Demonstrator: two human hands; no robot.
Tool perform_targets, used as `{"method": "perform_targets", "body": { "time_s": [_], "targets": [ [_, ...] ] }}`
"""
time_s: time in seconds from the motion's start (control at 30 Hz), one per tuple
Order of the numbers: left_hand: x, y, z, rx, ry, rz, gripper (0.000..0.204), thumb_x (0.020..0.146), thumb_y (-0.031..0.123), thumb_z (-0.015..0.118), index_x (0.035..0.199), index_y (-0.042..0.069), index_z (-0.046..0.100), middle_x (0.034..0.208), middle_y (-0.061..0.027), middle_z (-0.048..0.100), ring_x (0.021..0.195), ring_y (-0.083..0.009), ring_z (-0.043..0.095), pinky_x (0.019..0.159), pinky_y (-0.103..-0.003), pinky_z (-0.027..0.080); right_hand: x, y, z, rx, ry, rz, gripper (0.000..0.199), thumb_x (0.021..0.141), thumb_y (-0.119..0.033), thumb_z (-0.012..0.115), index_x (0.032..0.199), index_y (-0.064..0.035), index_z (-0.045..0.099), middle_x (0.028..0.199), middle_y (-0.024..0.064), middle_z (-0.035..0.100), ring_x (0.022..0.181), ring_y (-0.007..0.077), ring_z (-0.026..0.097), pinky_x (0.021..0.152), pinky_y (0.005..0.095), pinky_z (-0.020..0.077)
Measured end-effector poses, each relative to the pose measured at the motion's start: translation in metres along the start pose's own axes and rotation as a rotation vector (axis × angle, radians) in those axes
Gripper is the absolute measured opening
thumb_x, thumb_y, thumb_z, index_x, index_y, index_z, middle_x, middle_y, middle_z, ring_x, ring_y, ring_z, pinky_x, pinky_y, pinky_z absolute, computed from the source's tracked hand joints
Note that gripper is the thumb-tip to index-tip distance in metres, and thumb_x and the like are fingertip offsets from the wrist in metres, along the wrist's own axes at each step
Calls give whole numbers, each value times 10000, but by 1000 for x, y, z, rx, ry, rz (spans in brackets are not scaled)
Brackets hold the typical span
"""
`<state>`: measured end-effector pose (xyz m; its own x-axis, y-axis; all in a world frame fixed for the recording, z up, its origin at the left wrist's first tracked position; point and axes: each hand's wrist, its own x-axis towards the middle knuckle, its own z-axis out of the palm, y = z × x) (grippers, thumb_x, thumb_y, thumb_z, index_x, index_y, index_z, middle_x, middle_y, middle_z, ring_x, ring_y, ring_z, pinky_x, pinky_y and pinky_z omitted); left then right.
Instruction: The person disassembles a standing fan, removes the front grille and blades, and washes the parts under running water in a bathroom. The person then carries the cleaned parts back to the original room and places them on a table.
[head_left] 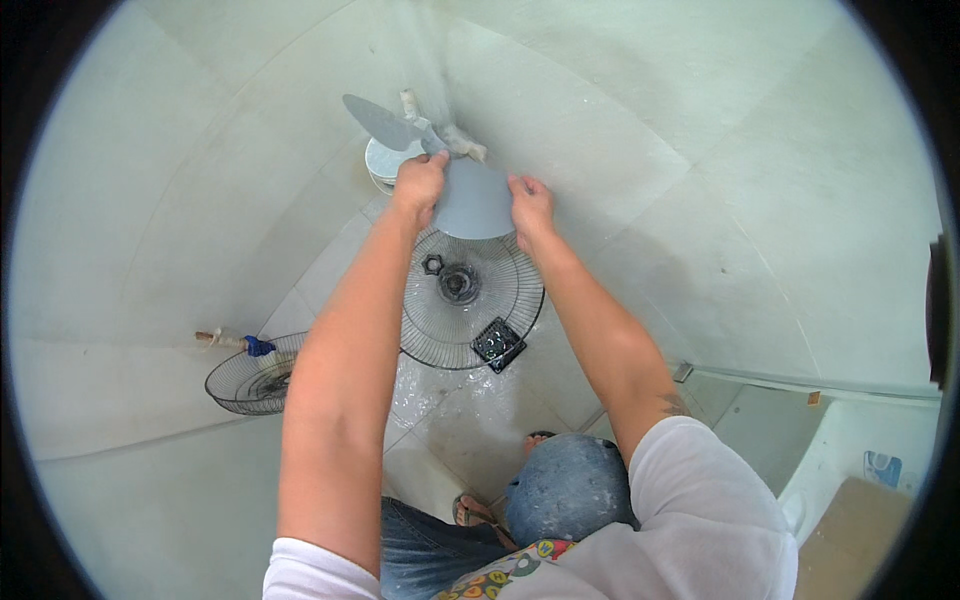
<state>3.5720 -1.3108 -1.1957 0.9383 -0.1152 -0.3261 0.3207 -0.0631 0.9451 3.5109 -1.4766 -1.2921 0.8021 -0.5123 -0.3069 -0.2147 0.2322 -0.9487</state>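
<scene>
Out in front of me, both arms are stretched forward with a grey fan blade (474,200) held between them. My left hand (420,188) is closed on the blade's left side near the hub. On its right edge, my right hand (533,207) pinches the plastic between thumb and fingers. Another blade of the same piece points to the upper left. Below my hands, a round wire fan grille (425,330) lies on the wet floor. A small dark ring-shaped nut (432,264) and a black square grate (498,344) rest on or show through it.
Behind the blade, capped pipe ends (465,145) stick out near the wall corner, beside a round white container (385,160). A second wire grille (250,385) leans at the left wall, by a pipe with blue wrapping (259,346). A white basin-like edge (830,460) stands at right.
</scene>
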Motion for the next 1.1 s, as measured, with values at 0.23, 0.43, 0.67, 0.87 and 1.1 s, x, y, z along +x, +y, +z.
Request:
{"method": "perform_targets", "body": {
  "time_s": [0.23,0.43,0.67,0.87,1.1],
  "targets": [
    [7,30,-21,238,-9,-17,618,1005,376,678,1273,-179,632,1186,-271,716,1051,-325,712,944,-407,541,-45,-48,-10,223,-76,-84,573,1048,-184,609,1513,55,373,1279,216,633,1120,273,656,874,424,574],
    [16,37,-33,677,57,-16,697,929,505,671,1186,-142,703,1200,-298,717,1079,-358,722,948,-414,542,-84,-60,-4,329,-198,-231,497,1054,-138,595,1464,26,368,1044,168,692,883,218,698,702,364,606],
    [7,42,-71,895,82,-14,663,907,461,621,1128,-160,697,1122,-316,732,1089,-422,713,973,-459,525,-67,-28,-10,-193,-310,-175,548,1048,-385,621,1419,2,504,1093,175,723,890,268,716,822,406,604],
    [2,16,-97,950,66,80,631,921,471,572,1109,-111,725,1084,-332,723,1054,-449,710,952,-473,522,13,-19,23,-496,-53,-176,800,944,-569,696,1463,15,525,1430,274,593,1287,406,612,1081,456,497],
    [-9,-1,-116,846,53,102,546,971,403,501,1095,-81,720,1072,-327,714,1064,-460,691,967,-490,498,41,-37,45,-607,-274,-96,871,921,-528,745,1525,28,453,1490,289,530,1301,389,595,1078,453,496]
  ]
}}
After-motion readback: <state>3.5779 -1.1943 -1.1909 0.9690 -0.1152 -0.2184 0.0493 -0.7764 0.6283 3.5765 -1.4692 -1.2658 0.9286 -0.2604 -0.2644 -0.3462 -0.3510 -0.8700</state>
